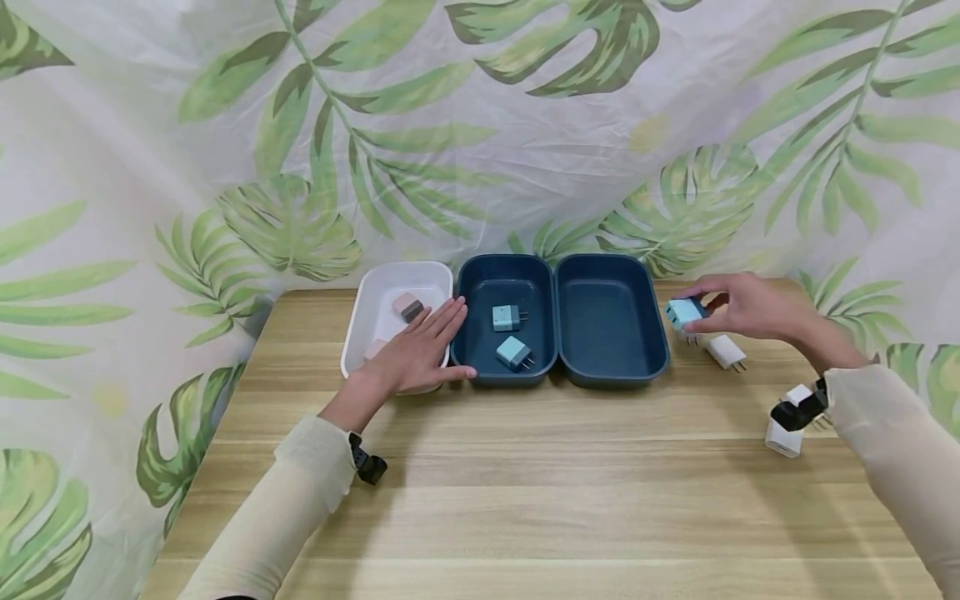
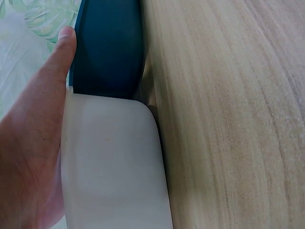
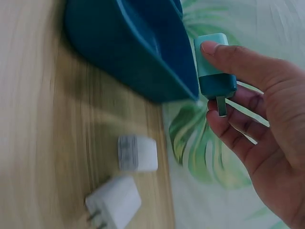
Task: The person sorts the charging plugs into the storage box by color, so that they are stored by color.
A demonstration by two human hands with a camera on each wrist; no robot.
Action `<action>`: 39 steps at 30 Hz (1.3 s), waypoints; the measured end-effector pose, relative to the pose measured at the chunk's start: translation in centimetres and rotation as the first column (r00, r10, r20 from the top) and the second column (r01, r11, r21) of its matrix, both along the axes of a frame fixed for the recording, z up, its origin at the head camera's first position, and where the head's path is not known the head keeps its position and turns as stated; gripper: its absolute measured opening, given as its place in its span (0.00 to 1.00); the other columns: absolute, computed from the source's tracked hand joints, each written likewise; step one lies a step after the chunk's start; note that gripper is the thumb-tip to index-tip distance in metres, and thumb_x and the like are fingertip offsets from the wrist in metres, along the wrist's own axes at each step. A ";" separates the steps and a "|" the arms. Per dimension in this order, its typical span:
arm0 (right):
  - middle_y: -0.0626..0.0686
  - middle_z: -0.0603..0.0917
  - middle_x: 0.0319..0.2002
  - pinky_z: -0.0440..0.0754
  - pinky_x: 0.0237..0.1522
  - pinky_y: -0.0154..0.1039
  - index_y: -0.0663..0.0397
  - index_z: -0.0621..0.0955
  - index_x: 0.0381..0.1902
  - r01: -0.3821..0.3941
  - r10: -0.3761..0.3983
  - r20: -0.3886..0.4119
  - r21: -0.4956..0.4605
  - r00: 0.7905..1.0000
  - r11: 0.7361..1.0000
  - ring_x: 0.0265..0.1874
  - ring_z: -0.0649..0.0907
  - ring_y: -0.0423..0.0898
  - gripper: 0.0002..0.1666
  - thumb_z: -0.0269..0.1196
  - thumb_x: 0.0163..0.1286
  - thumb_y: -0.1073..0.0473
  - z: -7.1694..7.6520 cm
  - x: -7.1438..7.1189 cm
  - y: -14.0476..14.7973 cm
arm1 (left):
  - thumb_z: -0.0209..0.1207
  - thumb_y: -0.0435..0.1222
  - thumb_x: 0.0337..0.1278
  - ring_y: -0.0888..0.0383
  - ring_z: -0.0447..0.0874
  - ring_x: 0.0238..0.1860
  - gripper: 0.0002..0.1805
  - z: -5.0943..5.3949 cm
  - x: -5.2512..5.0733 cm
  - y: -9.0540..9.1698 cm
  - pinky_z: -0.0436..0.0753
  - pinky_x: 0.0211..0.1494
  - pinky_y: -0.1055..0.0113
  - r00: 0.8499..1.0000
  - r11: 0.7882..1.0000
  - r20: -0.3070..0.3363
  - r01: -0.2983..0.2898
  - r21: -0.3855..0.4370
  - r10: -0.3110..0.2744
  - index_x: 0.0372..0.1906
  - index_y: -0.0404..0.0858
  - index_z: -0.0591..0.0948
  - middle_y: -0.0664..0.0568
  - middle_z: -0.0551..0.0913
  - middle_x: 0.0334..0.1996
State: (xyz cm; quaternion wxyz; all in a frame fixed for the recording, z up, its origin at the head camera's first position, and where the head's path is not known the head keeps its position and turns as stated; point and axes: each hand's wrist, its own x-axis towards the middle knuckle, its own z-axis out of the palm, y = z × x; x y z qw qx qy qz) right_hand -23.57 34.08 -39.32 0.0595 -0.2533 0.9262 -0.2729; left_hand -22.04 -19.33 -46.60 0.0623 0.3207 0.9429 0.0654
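Observation:
My right hand (image 1: pixel 750 307) pinches a light-blue and dark-teal charger plug (image 1: pixel 684 313) between thumb and fingers. It is held up just right of the right-hand dark blue tray (image 1: pixel 611 321); in the right wrist view a metal prong sticks out of the charger's dark end (image 3: pixel 218 88). My left hand (image 1: pixel 411 354) lies with straight fingers over the white tray (image 1: pixel 351 333), its fingertips and thumb reaching the edge of the middle dark blue tray (image 1: pixel 504 265). That middle tray holds two light-blue chargers (image 1: pixel 513 352). Pink chargers (image 1: pixel 406 305), one partly hidden by the hand, lie in the white tray.
Several white chargers lie on the wooden table (image 1: pixel 525 483) at the right, among them one near the right hand (image 1: pixel 726 352) and another by the wrist (image 1: pixel 783 437). The trays stand side by side along the table's back edge, before a leaf-patterned cloth (image 1: pixel 420 142).

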 end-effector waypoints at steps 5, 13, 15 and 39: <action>0.58 0.89 0.55 0.86 0.40 0.35 0.54 0.89 0.58 -0.105 0.103 -0.040 -0.054 0.994 0.993 0.39 0.88 0.41 0.26 0.81 0.61 0.59 0.0 -0.3 -2.0 | 0.44 0.76 0.68 0.52 0.33 0.87 0.61 0.0 0.0 0.0 0.42 0.87 0.48 1.000 1.000 0.005 -0.001 -0.004 0.001 0.87 0.37 0.44 0.50 0.36 0.88; 0.56 0.89 0.53 0.89 0.43 0.43 0.52 0.88 0.58 -0.164 0.161 -0.041 -0.088 0.986 0.983 0.39 0.89 0.48 0.25 0.79 0.63 0.57 0.1 -0.8 -5.5 | 0.45 0.75 0.68 0.51 0.35 0.87 0.61 0.1 0.0 0.0 0.44 0.87 0.47 1.000 1.000 -0.006 0.003 0.006 -0.003 0.87 0.36 0.45 0.47 0.39 0.88; 0.53 0.89 0.51 0.89 0.43 0.45 0.52 0.88 0.57 -0.182 0.178 -0.045 -0.096 0.983 0.979 0.39 0.87 0.48 0.24 0.79 0.63 0.57 0.2 -1.0 -6.4 | 0.46 0.75 0.68 0.51 0.36 0.87 0.61 0.1 0.0 0.0 0.45 0.87 0.46 1.000 1.000 -0.012 0.004 0.008 -0.004 0.87 0.36 0.46 0.46 0.40 0.88; 0.52 0.89 0.50 0.88 0.44 0.44 0.54 0.88 0.59 -0.310 0.301 -0.076 -0.159 0.951 0.937 0.40 0.86 0.45 0.26 0.79 0.65 0.53 -1.2 -3.6 -17.6 | 0.50 0.72 0.69 0.51 0.36 0.87 0.59 0.1 -0.1 0.1 0.43 0.87 0.47 0.999 1.000 -0.050 0.000 -0.017 0.000 0.87 0.36 0.47 0.47 0.41 0.88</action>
